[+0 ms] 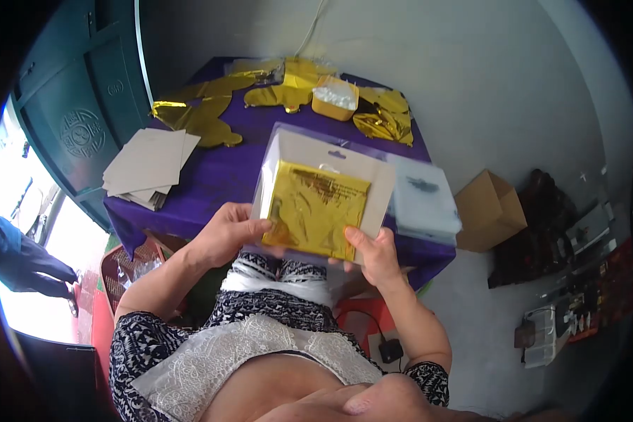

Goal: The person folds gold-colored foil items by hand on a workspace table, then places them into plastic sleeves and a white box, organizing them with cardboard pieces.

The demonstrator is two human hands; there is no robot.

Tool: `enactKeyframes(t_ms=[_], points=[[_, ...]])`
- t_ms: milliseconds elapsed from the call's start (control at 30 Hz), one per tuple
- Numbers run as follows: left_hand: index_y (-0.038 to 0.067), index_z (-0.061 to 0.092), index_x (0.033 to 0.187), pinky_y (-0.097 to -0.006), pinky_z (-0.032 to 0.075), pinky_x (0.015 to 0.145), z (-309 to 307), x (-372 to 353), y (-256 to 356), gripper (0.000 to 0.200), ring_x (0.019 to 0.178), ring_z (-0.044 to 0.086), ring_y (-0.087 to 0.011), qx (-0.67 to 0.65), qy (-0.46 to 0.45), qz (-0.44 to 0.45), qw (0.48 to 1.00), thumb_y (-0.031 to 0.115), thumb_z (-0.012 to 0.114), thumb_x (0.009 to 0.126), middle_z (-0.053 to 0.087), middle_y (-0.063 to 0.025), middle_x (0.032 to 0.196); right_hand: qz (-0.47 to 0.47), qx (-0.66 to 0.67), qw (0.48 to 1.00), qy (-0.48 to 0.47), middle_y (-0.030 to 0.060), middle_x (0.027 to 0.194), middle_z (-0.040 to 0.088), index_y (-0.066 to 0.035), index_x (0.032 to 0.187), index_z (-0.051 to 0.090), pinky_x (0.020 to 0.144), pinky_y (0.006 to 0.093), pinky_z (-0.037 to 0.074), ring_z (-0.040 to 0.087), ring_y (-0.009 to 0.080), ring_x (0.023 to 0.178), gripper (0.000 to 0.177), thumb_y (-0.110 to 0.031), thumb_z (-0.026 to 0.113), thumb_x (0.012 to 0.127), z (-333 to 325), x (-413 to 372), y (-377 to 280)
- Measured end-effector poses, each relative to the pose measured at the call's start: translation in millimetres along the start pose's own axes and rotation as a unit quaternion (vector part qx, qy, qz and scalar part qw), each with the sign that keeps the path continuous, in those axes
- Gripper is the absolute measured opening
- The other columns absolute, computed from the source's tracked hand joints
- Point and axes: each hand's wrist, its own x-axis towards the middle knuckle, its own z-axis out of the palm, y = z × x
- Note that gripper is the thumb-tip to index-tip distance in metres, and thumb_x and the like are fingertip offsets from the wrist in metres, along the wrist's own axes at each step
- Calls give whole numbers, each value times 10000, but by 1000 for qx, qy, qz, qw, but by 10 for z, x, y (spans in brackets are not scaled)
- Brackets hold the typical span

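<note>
In front of me I hold a flat package: a folded gold foil sheet (313,211) lies on a pale cardboard card (380,184) with a hang hole at its top. A clear plastic sleeve (283,137) surrounds the card and sticks out past its top and left edges. My left hand (235,228) grips the lower left of the package, thumb on the front. My right hand (374,252) pinches its lower right edge, thumb over the gold foil. The fingers behind the package are mostly hidden.
A purple-covered table (250,133) carries a stack of grey cards (151,165), gold foil balloons (211,112), a yellow tub (335,102) with white contents, and a stack of clear sleeves (429,197). A cardboard box (489,211) stands right. Another person's legs (32,260) show left.
</note>
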Motion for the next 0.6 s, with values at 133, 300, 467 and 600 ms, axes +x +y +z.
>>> enactKeyframes(t_ms=[133, 300, 467, 600], points=[[-120, 534, 1276, -408, 620, 867, 89, 326, 275, 398, 1023, 696, -301, 78, -3, 96, 992, 40, 628, 923, 661, -199, 1202, -38, 14, 999, 20, 167, 946, 718, 68, 1143, 616, 429, 264, 498, 721, 251, 651, 341, -220, 656, 965, -31, 362, -169], [-141, 518, 1254, -354, 629, 805, 43, 711, 535, 354, 893, 730, -287, 64, 62, 81, 993, -11, 563, 928, 658, -241, 1170, -21, 48, 998, 28, 184, 992, 707, 72, 1218, 564, 424, 268, 517, 718, 264, 646, 473, -304, 665, 951, -85, 757, -309], [-129, 534, 1240, -361, 634, 738, -87, 942, 484, 315, 822, 749, -302, 37, 65, 72, 995, 8, 556, 957, 683, -259, 1109, 5, 20, 997, 72, 180, 976, 701, 74, 1201, 570, 418, 249, 509, 710, 239, 628, 549, -359, 721, 900, -170, 921, -296], [-126, 530, 1240, -357, 635, 731, -133, 924, 397, 318, 797, 747, -291, 45, 80, 35, 995, 10, 562, 954, 687, -251, 1088, 15, 3, 998, 68, 155, 951, 690, 66, 1188, 574, 425, 246, 497, 693, 224, 594, 504, -315, 728, 896, -208, 930, -163]])
